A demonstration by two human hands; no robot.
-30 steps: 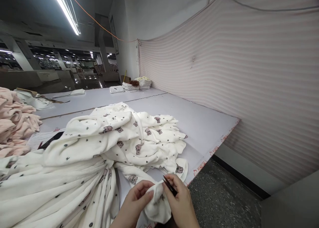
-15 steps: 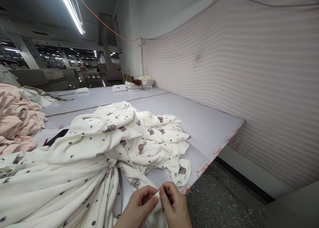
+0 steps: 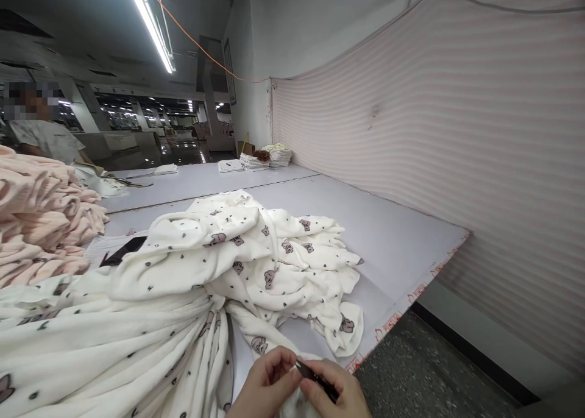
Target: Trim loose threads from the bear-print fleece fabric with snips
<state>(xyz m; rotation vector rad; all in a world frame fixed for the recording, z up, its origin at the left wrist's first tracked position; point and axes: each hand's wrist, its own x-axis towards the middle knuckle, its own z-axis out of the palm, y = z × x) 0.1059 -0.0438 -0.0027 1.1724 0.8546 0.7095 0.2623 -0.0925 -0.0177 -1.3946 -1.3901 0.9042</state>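
My left hand point(image 3: 265, 387) and my right hand point(image 3: 340, 393) meet at the bottom edge of the view, over the near part of a white table point(image 3: 402, 241). The left fingers pinch a bit of white fleece cloth point(image 3: 297, 400), mostly hidden between the hands. My right hand grips small dark thread snips point(image 3: 315, 378), tip pointing left at the pinched cloth. A big heap of white fleece garments with small bear prints point(image 3: 219, 272) spreads across the table just beyond both hands.
A stack of pink fleece point(image 3: 41, 217) lies at the left. A dark flat object point(image 3: 123, 251) pokes out beside the heap. Folded stacks point(image 3: 260, 158) sit far back. Another person point(image 3: 41, 138) stands at far left. A striped cloth wall point(image 3: 434, 150) hangs right; grey floor point(image 3: 434, 375) lies below.
The view has swung left and up, so my hands sit lower in the picture and a person has come into sight at far left. The snips now point more sideways.
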